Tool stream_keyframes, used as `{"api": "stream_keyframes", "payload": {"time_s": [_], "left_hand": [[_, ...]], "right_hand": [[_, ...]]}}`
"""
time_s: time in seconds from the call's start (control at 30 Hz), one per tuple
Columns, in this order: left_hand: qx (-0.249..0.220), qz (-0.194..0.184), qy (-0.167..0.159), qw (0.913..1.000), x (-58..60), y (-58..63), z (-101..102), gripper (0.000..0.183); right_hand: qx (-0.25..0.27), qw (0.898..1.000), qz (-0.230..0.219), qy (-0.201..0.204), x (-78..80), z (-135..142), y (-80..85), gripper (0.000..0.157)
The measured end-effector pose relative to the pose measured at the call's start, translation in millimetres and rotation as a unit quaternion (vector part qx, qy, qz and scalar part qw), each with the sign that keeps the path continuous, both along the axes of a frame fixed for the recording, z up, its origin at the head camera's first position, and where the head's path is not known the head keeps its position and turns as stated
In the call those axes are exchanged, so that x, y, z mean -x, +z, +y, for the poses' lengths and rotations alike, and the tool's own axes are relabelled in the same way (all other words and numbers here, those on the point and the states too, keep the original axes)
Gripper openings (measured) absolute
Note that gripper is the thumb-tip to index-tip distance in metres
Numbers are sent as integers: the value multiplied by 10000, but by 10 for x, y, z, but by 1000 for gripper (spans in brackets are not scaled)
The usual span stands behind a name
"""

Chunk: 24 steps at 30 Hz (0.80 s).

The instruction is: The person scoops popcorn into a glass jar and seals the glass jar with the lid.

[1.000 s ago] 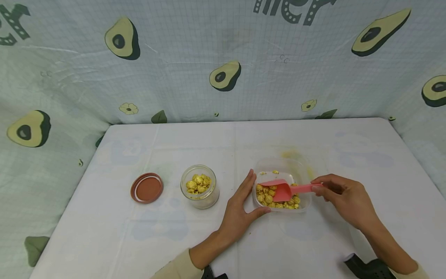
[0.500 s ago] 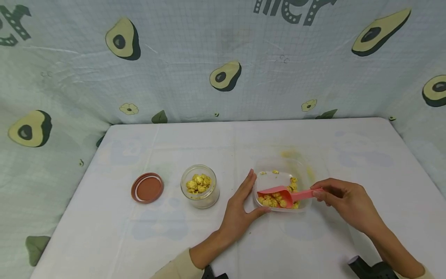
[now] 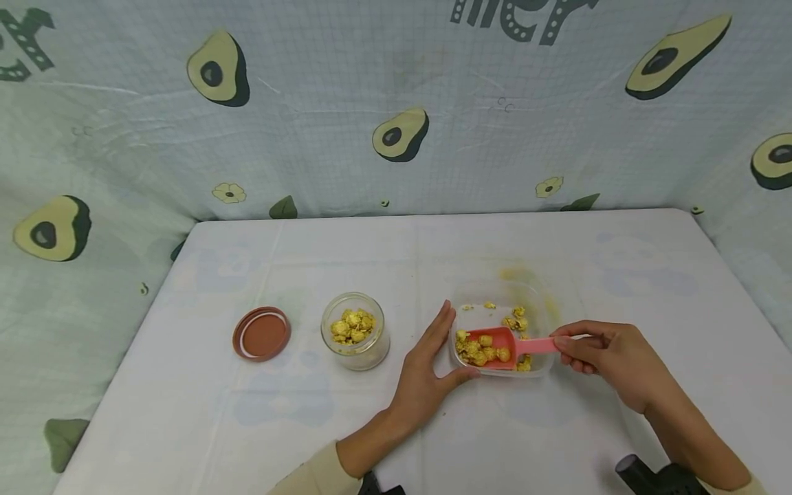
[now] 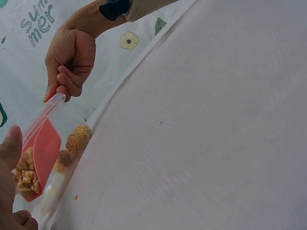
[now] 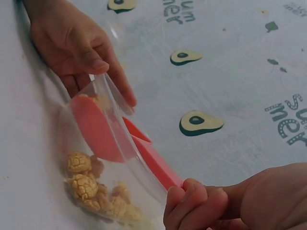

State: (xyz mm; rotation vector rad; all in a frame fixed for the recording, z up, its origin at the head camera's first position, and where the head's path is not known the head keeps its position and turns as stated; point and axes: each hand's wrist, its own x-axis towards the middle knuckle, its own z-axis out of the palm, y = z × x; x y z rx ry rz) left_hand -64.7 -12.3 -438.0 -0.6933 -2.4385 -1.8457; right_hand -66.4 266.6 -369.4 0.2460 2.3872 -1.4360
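My left hand [image 3: 417, 378] holds the left end of a clear plastic container [image 3: 485, 317], its thumb at the front and its fingers along the left side. Yellow popcorn lies in the container, mostly at the front, with a few pieces [image 3: 515, 320] farther back. A pink scoop [image 3: 535, 346] dips into it, its bowl loaded with popcorn [image 3: 476, 352]. At the scoop's handle end, my right hand [image 3: 619, 364] pinches it between thumb and fingers over the container's right edge. Through the clear wall in the right wrist view, more popcorn [image 5: 84, 186] shows beneath the scoop.
Left of my left hand stands an open glass jar [image 3: 365, 361] with popcorn inside. Farther left, a brown lid [image 3: 262, 335] lies with its inner side up. Avocado-print cloth [image 3: 322, 103] hangs behind the white-covered table [image 3: 297, 447].
The scoop has moved forward through the popcorn and leveled, and its bowl now holds popcorn. My right hand has shifted slightly with it. My left hand, jar and lid have stayed put.
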Motion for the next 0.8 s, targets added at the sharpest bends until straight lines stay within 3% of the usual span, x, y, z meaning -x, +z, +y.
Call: {"api": "stream_keyframes", "payload": {"time_s": [0.17, 0.67, 0.8], "left_hand": [[-4, 47, 13, 10000, 1, -10, -4, 89], [8, -51, -2, 10000, -6, 14, 5, 90], [17, -53, -11, 10000, -10, 25, 3, 91]], "right_hand": [[487, 9987, -54, -121, 38, 11, -14, 51], [1107, 9923, -217, -509, 121, 44, -23, 53], [1047, 9930, -164, -521, 140, 43, -17, 53]]}}
